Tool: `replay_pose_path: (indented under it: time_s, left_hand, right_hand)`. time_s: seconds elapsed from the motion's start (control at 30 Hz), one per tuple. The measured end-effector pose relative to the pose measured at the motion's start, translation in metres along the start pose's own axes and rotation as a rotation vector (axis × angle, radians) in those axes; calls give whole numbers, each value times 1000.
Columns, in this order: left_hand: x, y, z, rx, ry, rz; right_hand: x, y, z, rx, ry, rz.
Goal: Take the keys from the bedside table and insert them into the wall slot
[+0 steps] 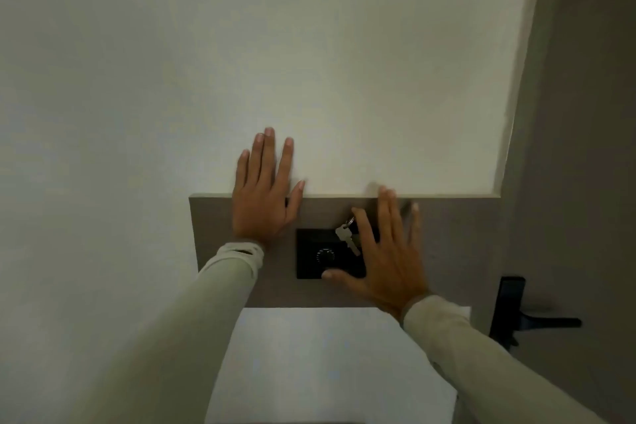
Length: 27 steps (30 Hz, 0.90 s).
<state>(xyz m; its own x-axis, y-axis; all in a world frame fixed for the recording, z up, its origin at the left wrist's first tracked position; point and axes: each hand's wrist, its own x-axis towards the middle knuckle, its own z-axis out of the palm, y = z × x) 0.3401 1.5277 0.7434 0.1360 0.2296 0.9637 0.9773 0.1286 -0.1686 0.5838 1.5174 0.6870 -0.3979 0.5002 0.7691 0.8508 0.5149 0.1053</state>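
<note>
Straight ahead of me stands a pale wall [309,45], bare and wide above and to the left, with plenty of free room there. Across its lower middle runs a grey-brown panel [213,234]; its top edge is a straight ledge, and its left edge stops short of the left side of the view. On the right, a darker grey door [585,148] closes the space off, and its black handle [537,320] juts out low down, near my right sleeve [481,354].

My left hand [263,196] lies flat, spread across the panel's top edge, with the fingers [266,155] reaching up onto the pale wall. It holds nothing.

My right hand [385,262] is also spread wide, its fingers fanned and somewhat blurred. Its thumb touches the lower edge of a black square wall plate [309,251] set in the panel. That plate carries a small round dial.

At the plate's upper right corner hang the keys [346,239]: silver, on a small ring, slanting down to the right. They sit just beside my right index finger; I cannot tell whether the ring is hooked on that finger or whether the keys hang from the plate itself.
</note>
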Motion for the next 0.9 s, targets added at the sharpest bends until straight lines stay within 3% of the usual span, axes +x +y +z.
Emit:
replay_pose_path:
  time_s: [0.17, 0.53, 0.9]
  left_hand:
    - [2, 0, -1, -7, -45, -10]
    - [-3, 3, -22, -40, -199, -33]
    - [-5, -12, -117, 83, -277, -35]
  right_hand:
    - [-4, -8, 4, 18, -25, 67]
    - [-4, 2, -15, -38, -113, 25]
    - [-8, -6, -70, -45, -96, 86]
